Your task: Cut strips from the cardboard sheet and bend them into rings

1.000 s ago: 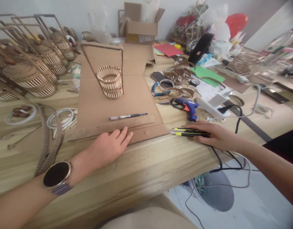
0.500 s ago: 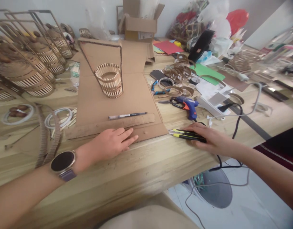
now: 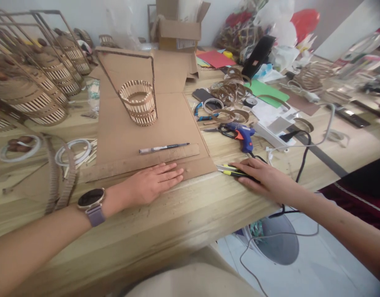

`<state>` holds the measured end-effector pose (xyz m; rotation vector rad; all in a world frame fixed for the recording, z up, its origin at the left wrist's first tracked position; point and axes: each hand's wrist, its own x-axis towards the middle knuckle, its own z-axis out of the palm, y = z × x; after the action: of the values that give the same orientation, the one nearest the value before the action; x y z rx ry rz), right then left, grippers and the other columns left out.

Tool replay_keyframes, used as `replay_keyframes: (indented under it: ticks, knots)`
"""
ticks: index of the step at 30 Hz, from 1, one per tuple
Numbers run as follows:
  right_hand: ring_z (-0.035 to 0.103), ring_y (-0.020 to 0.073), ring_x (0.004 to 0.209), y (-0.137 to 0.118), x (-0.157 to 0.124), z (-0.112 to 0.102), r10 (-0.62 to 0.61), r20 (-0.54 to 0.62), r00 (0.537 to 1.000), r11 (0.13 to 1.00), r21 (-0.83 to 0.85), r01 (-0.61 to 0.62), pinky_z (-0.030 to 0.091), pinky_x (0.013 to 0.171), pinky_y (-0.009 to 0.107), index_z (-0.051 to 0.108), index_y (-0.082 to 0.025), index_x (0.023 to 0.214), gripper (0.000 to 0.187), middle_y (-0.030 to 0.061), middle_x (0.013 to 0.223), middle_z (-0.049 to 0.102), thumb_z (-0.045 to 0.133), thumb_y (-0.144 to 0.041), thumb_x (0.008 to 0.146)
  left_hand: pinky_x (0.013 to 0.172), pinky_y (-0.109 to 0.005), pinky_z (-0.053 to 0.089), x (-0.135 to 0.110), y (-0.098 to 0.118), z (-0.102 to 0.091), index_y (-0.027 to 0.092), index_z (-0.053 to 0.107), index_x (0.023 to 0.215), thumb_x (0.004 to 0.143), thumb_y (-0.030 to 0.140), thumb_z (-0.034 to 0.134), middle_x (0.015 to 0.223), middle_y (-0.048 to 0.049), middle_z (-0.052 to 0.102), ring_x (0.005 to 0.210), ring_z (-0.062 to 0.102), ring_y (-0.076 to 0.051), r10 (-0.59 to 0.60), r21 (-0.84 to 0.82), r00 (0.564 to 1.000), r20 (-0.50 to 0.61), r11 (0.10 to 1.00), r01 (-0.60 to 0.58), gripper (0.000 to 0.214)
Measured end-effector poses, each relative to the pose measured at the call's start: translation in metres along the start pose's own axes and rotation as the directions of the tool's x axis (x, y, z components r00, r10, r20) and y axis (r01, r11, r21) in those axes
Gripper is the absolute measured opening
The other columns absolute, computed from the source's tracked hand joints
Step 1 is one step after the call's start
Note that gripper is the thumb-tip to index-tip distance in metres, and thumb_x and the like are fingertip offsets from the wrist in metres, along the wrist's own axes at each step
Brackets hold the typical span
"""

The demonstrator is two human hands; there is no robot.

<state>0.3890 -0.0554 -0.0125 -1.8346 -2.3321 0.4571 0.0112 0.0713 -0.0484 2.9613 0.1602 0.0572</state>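
Note:
My left hand (image 3: 153, 183), a watch on its wrist, lies flat with fingers stretched over the front edge of a brown cardboard sheet (image 3: 177, 119). Beyond its fingers, a pen (image 3: 164, 148) rests on a narrow cardboard strip (image 3: 190, 152). A small slatted basket (image 3: 139, 101) with a tall square handle stands farther back on the sheet. At the sheet's front right corner, my right hand (image 3: 258, 175) has its fingers curled over a yellow-and-black utility knife (image 3: 231, 171) on the table. The fingers partly hide the knife; whether a second one lies alongside is unclear.
A blue glue gun (image 3: 244, 136) lies behind my right hand, near scissors (image 3: 224, 130), coiled brown strips (image 3: 230, 90) and a white power strip (image 3: 278, 134). Several lidded slatted baskets (image 3: 44, 109) crowd the left. A grey bin (image 3: 279, 243) stands below the table edge.
My left hand has slid slightly right along the cardboard edge, its fingers flatter. My right hand has shifted a little left over the knife, covering more of it. The view has moved slightly.

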Motion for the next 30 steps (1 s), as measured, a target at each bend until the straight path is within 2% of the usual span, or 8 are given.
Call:
replay_keyframes:
  ticks: [7,13,17,24,30]
  knots:
    - [0.064,0.0314,0.106,0.005,0.007,-0.007,-0.018,0.029,0.999,0.997,0.07,0.016,0.052,0.094,0.05,0.062,-0.02,0.133,0.053,0.0158,0.116,0.065,0.043,-0.051,0.096,0.125,-0.043,0.022,0.007,-0.002,0.0,0.015,0.031,0.155,0.101,0.006,0.031,0.163,-0.0068,0.029,0.154,0.011,-0.02,-0.022,0.005,0.999,-0.024,1.0,0.022,0.056]
    - [0.064,0.0328,0.107,0.004,-0.003,-0.006,0.072,0.017,0.997,0.995,0.07,-0.073,0.052,0.095,0.052,0.064,-0.02,0.132,0.055,0.0169,0.119,0.063,0.043,-0.055,0.094,0.125,-0.041,0.021,0.008,-0.001,-0.002,0.017,0.031,0.155,0.1,0.008,0.036,0.163,-0.0059,0.029,0.154,0.011,-0.019,-0.032,0.003,0.999,0.01,0.999,0.032,0.056]
    - [0.064,0.0333,0.106,-0.002,-0.007,-0.005,0.1,0.011,0.995,0.994,0.043,-0.101,0.054,0.094,0.051,0.064,-0.018,0.132,0.059,0.018,0.118,0.063,0.04,-0.057,0.095,0.125,-0.041,0.02,0.008,-0.001,-0.003,0.015,0.03,0.156,0.1,0.006,0.034,0.164,-0.0059,0.027,0.154,0.011,-0.02,-0.03,0.006,0.999,0.015,1.0,0.03,0.056]
    - [0.067,0.0297,0.098,-0.012,-0.019,-0.001,0.14,-0.028,0.99,0.99,0.0,-0.14,0.058,0.086,0.045,0.062,-0.019,0.133,0.061,0.0166,0.114,0.063,0.038,-0.061,0.095,0.126,-0.037,0.016,0.007,-0.004,0.004,0.019,0.028,0.156,0.101,0.01,0.033,0.164,-0.0027,0.026,0.154,0.009,-0.017,-0.016,0.001,0.999,-0.028,1.0,0.016,0.056]
    - [0.068,0.0286,0.093,-0.029,-0.019,0.005,0.12,-0.077,0.99,0.993,-0.009,-0.121,0.058,0.084,0.045,0.064,-0.019,0.128,0.053,0.0154,0.108,0.065,0.039,-0.053,0.096,0.127,-0.037,0.015,0.006,-0.006,0.006,0.019,0.027,0.157,0.103,0.013,0.034,0.164,-0.0029,0.026,0.155,0.01,-0.018,-0.01,-0.02,0.999,-0.048,1.0,0.009,0.055]
